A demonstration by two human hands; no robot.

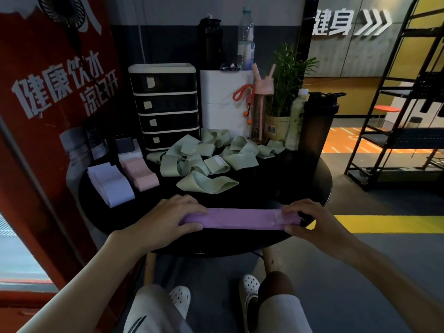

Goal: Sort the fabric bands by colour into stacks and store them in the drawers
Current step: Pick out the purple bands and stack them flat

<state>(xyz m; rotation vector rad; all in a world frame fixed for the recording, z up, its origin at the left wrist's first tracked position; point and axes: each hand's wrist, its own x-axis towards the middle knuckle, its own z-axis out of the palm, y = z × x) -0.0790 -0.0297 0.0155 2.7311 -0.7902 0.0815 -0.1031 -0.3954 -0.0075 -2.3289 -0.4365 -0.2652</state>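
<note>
Left grip (pixel 173 217): is pinching the left end of the purple band (pixel 240 221), fingers lying over the top, thumb pressing against the near edge.
Right grip (pixel 310 219): is pinching the right end of the same band, fingers curling over the top, thumb sitting on the near edge.
Purple band: is lying flat and drawn straight between the two grips, along the near edge of the desk (pixel 276 183); a pale label patch is showing near its right end.
Green bands (pixel 204 159): are lying loose in a tangled heap across the middle of the desk, well apart from the purple band.
Pale lilac stack (pixel 110 183): is sitting flattened at the left of the desk.
Pink stack (pixel 140 173): is sitting just beside the pale lilac stack, on its right, between it and the green heap.
Drawer unit (pixel 165 106): is standing at the far left of the desk, four dark drawers all closed, each carrying a small pale tag.
White box (pixel 223 102): is standing just right of the drawer unit, behind the green heap.
Far right of desk: a pink bottle (pixel 260 111), a potted plant (pixel 288 75) and a dark shaker bottle (pixel 317 126) are standing close together.
</note>
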